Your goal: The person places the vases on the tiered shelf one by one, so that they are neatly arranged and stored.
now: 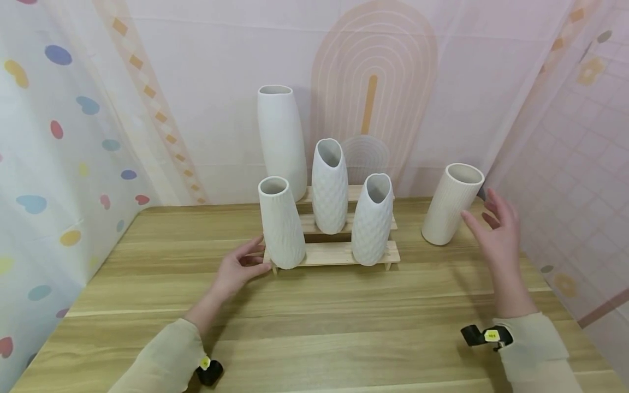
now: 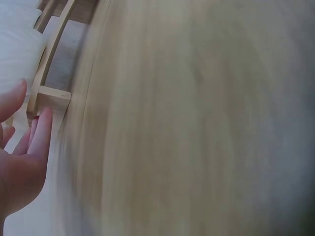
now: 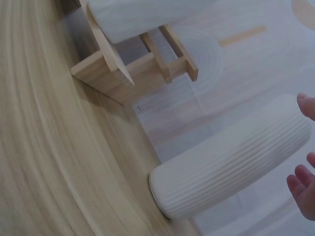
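Note:
A stepped wooden stand carries several white vases. On its front step are a textured vase at left and a dimpled, slant-mouthed vase at right. Another slant-mouthed vase stands on the middle step, and a tall smooth vase rises behind at left. My left hand is at the stand's left end, fingers extended against or very near its edge. To the right, a ribbed cylindrical vase stands on the table. Beside it, my right hand has thumb and fingers spread apart, holding nothing.
The wood-grain table runs under everything. A patterned curtain hangs right behind the stand, with a dotted curtain at left and a checked one at right. Both wrists wear small black cameras.

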